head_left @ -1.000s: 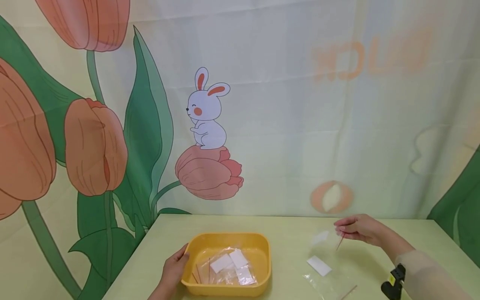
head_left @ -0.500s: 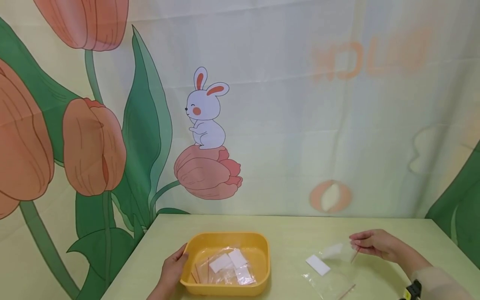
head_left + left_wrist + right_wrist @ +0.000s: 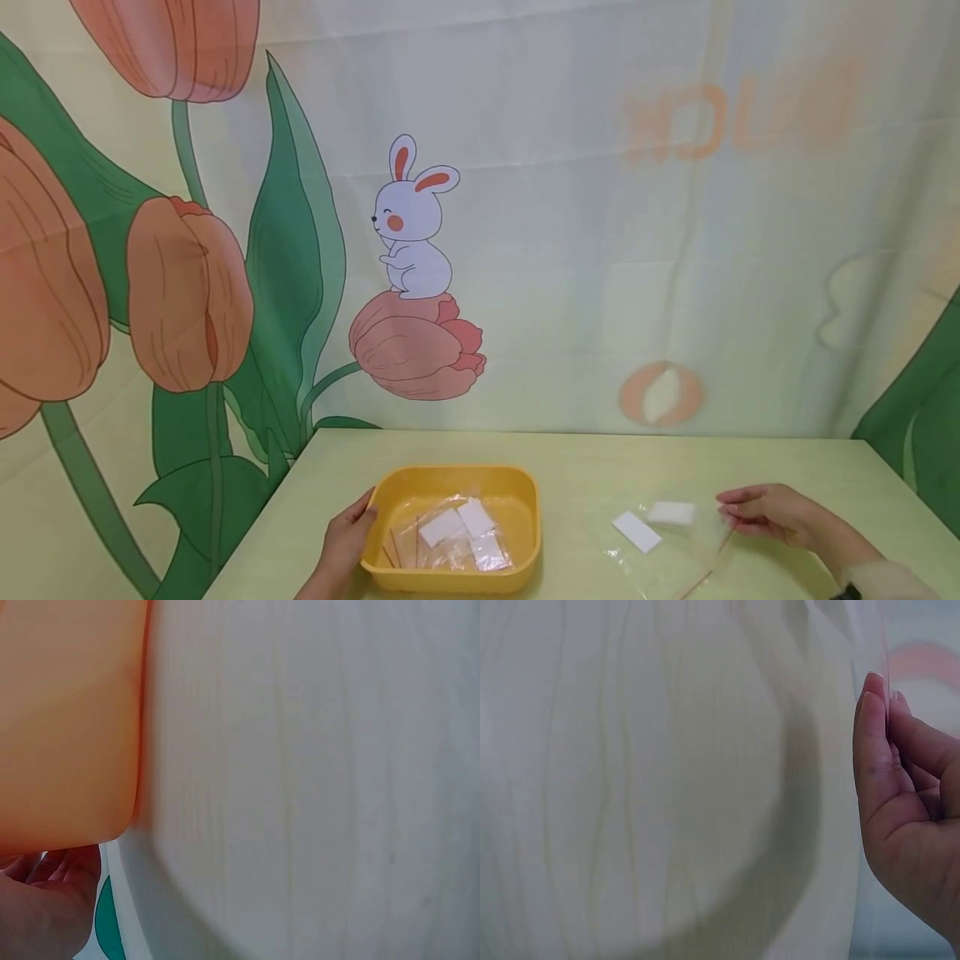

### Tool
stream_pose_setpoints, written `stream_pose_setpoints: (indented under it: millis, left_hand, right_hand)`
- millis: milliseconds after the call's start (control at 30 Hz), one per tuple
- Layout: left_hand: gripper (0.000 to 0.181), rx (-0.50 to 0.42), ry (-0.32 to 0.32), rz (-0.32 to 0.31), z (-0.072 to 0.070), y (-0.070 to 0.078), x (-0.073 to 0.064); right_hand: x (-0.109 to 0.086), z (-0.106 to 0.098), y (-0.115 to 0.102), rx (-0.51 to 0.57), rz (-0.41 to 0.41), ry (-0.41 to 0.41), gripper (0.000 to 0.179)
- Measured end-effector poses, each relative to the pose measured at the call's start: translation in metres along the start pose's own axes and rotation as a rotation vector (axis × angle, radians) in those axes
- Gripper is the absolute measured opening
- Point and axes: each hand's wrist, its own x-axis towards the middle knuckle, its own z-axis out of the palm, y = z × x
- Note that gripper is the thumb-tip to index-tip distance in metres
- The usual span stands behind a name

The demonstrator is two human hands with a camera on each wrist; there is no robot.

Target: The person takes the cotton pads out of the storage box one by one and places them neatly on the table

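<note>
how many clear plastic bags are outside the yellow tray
2: the first bag lies on the table, and the second bag is pinched by the right hand. Another underneath could be hidden.

Backdrop (image 3: 555,275): a pale, lightly creased sheet hanging ahead of you
Tulips (image 3: 191,300): orange blooms printed at your left, among broad green leaves (image 3: 296,242)
Rabbit (image 3: 412,225): white, printed facing your left, seated on a sideways pink tulip (image 3: 412,350)
Lettering (image 3: 690,125): blurred orange, at your upper right
Tabletop (image 3: 345,458): pale yellow-green before you, its far edge by the backdrop
</note>
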Motion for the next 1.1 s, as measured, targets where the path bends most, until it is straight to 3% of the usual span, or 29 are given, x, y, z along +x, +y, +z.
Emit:
stream_pose_setpoints:
  millis: [133,500,900,1100]
  left_hand:
    - [0.049,-0.007,-0.001,-0.009,0.000,0.000,0.001]
    - [0.050,-0.010,-0.005,-0.013,0.000,0.001,0.000]
    - [0.050,-0.013,-0.006,-0.022,0.000,0.001,0.000]
    - [0.049,-0.004,0.004,-0.018,0.001,0.000,0.001]
  right_hand:
    - [-0.004,-0.001,0.005,-0.011,0.003,0.003,0.021]
    - [-0.004,0.009,0.011,-0.149,0.099,0.204,0.021]
    - [-0.009,0.014,0.014,-0.228,0.023,0.169,0.027]
    - [-0.006,0.024,0.006,-0.349,0.077,0.261,0.032]
